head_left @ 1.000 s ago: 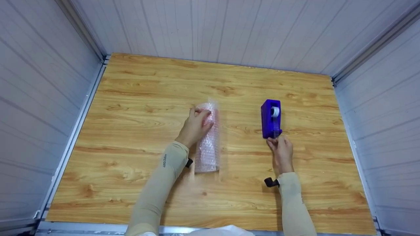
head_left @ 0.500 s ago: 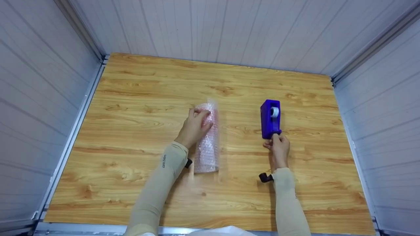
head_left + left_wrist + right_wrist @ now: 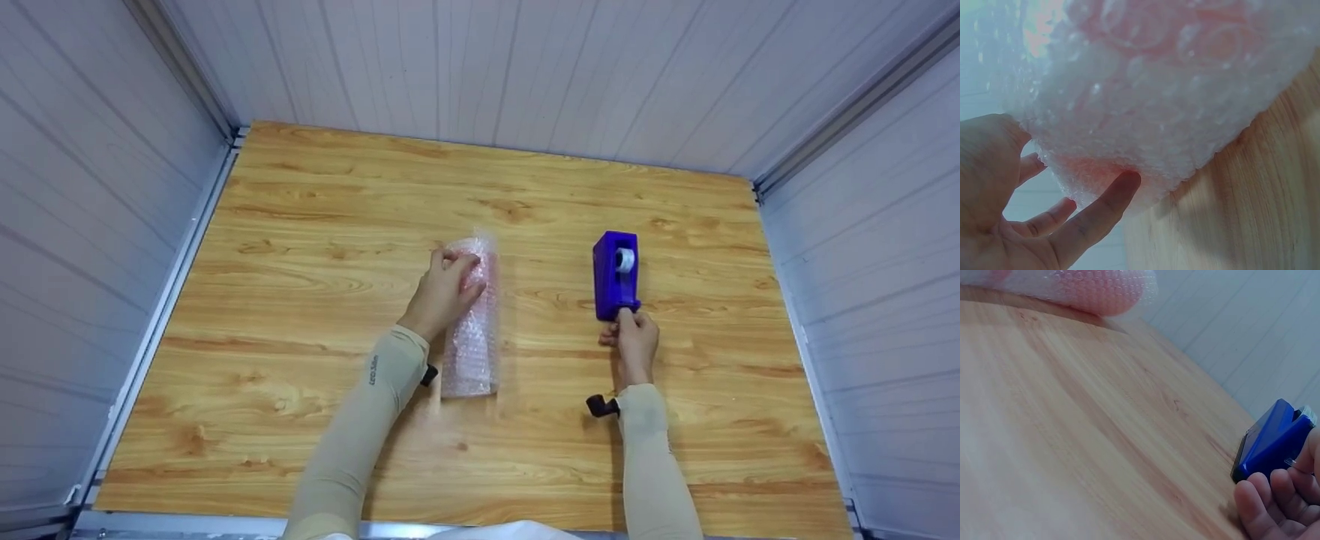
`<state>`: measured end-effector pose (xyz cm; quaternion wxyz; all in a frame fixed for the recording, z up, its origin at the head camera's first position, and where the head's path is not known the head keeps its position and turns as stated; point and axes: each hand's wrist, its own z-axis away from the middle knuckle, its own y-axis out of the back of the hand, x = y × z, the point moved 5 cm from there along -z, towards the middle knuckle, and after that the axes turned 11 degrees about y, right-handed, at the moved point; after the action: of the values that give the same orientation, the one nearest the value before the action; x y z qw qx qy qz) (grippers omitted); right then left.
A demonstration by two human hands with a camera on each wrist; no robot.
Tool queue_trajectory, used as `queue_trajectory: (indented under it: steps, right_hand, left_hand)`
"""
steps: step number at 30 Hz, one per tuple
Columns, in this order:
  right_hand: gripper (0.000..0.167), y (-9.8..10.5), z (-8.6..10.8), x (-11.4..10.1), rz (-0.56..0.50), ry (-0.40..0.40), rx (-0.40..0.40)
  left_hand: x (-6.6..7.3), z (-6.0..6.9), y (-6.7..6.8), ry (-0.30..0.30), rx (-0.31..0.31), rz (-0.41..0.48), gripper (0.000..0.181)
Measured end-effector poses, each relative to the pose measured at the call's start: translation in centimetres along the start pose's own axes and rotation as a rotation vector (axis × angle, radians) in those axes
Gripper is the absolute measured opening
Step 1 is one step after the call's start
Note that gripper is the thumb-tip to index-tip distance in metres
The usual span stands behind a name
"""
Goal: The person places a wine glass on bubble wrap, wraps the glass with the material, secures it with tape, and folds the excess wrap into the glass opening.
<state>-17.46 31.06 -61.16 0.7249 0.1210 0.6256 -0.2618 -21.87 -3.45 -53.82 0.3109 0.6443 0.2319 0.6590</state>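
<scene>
A long roll of bubble wrap with something pinkish inside lies lengthwise on the wooden table. My left hand rests across its far half, thumb and forefinger apart. Close up in the left wrist view, a fingertip touches the crinkled wrap, which partly covers the thumb. To the right stands a purple-blue tape dispenser with a small white tape roll. At its near end my right hand pinches the clear tape; a short bit of tape shows by the thumb in the right wrist view.
The wood-grain table is enclosed by pale panelled walls at the back and both sides. A metal rail runs along the front edge. Black wrist cameras stick out from the sleeves.
My right hand has shifted slightly left at the dispenser's near end, and its fingers have closed in on the tape. My left hand stays in place on the bubble wrap.
</scene>
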Motion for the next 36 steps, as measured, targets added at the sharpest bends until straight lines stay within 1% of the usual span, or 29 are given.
queue_trajectory:
  steps: [3,6,9,12,15,19,21,24,28,32,36]
  right_hand:
    - [0.016,-0.1,0.0,0.0,0.049,-0.011,0.01]
    - [0.016,-0.1,0.0,0.2,0.078,-0.048,0.021]
    - [0.015,0.0,0.1,0.4,0.089,-0.071,0.027]
    - [0.015,0.0,0.1,0.6,0.082,-0.077,0.022]
    - [0.015,0.3,0.2,0.7,0.063,-0.066,0.016]
    - [0.017,1.1,0.5,0.6,-0.001,-0.043,0.026]
    - [0.021,1.4,0.7,0.4,-0.03,-0.038,0.03]
    - [0.033,1.6,0.9,0.2,-0.057,-0.046,0.024]
    - [0.045,1.5,0.9,0.0,-0.091,-0.062,0.009]
    - [0.041,1.2,0.8,-0.3,-0.107,-0.062,-0.006]
    - [0.034,0.9,0.8,-0.4,-0.129,-0.053,-0.014]
  left_hand:
    - [-0.1,0.0,0.0,-0.001,0.0,0.007,0.041]
    - [-0.1,0.1,0.0,-0.016,0.008,0.006,0.041]
    - [-0.1,0.2,0.0,-0.031,0.016,0.005,0.04]
    - [-0.2,0.3,-0.1,-0.022,0.019,0.011,0.04]
    - [-0.1,0.2,-0.2,-0.015,0.006,0.018,0.04]
    - [0.0,0.2,-0.3,-0.012,-0.01,0.026,0.04]
    - [0.1,0.1,-0.2,-0.016,-0.005,0.031,0.04]
    - [0.1,0.0,0.1,-0.022,0.012,0.033,0.039]
    - [0.1,0.0,0.2,-0.017,0.013,0.033,0.039]
    - [0.0,-0.1,0.1,-0.006,0.006,0.038,0.04]
    - [0.1,-0.1,0.1,-0.027,0.017,0.024,0.041]
